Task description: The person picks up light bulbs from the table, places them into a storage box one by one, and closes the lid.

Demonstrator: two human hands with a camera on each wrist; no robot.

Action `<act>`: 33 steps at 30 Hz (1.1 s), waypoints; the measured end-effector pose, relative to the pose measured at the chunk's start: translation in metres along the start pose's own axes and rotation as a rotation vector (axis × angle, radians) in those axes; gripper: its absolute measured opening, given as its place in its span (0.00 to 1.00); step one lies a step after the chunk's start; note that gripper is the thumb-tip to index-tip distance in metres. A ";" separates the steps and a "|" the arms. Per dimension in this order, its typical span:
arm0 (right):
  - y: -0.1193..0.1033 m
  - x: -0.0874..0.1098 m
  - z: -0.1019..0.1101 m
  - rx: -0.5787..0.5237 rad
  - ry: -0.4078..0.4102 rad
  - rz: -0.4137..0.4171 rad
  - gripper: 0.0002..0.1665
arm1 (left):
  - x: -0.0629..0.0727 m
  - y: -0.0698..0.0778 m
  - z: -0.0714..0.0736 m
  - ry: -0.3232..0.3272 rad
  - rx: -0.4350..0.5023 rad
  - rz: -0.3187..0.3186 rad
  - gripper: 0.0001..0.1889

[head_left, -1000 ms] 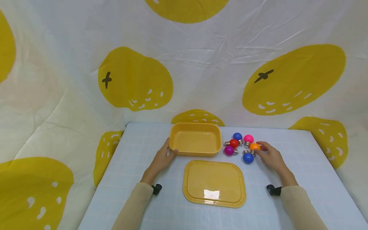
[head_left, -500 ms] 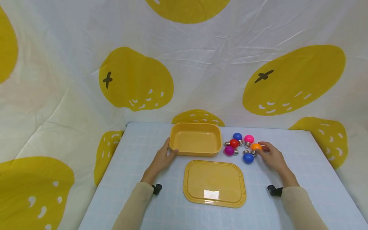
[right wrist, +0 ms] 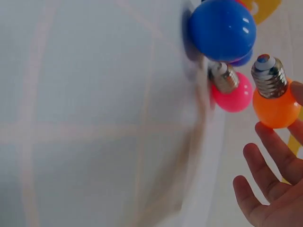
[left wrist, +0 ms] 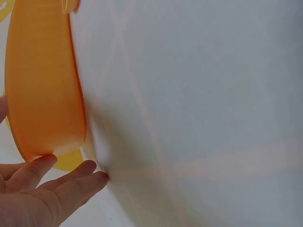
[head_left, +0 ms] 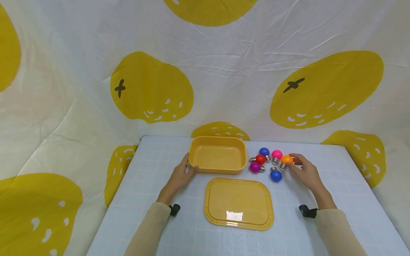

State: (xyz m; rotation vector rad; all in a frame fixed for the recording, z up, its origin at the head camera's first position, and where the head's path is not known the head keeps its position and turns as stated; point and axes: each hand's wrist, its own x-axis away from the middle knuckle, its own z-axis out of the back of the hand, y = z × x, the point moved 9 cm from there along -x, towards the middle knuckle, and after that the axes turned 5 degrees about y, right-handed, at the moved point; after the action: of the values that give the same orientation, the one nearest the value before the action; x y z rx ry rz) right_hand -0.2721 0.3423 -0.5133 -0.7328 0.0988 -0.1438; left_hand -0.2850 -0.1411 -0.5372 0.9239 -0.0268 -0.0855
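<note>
My right hand [head_left: 305, 172] pinches an orange light bulb [head_left: 286, 159] between thumb and fingertips. In the right wrist view the orange bulb [right wrist: 276, 106] is raised, its metal screw base upward, with the other fingers spread below. My left hand [head_left: 180, 176] holds the near left corner of a yellow plastic box [head_left: 217, 170], thumb on the front and fingers along the left end. Next to the box lie a purple bulb [head_left: 255, 167], a red bulb [head_left: 260, 159], a blue bulb [head_left: 264, 152], a pink bulb [head_left: 277, 154] and a second blue bulb [head_left: 276, 176].
A flat yellow lid [head_left: 238, 202] lies in front of the box. Pale checked cloth covers the table [head_left: 144, 156]. Behind it hangs a white curtain [head_left: 224, 71] with yellow fruit prints.
The orange bulb has shifted right and up in my right hand, away from the near blue bulb. My left hand and the box have stayed in place.
</note>
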 end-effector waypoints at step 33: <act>-0.097 -0.008 -0.022 -0.163 -0.005 0.246 0.32 | 0.002 -0.002 0.001 0.019 0.004 0.030 0.45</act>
State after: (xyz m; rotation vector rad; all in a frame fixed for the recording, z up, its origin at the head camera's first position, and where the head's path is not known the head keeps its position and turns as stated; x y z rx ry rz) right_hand -0.2928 0.2578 -0.4635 -0.8772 0.1965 0.1023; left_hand -0.2835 -0.1431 -0.5387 0.9280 -0.0232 -0.0488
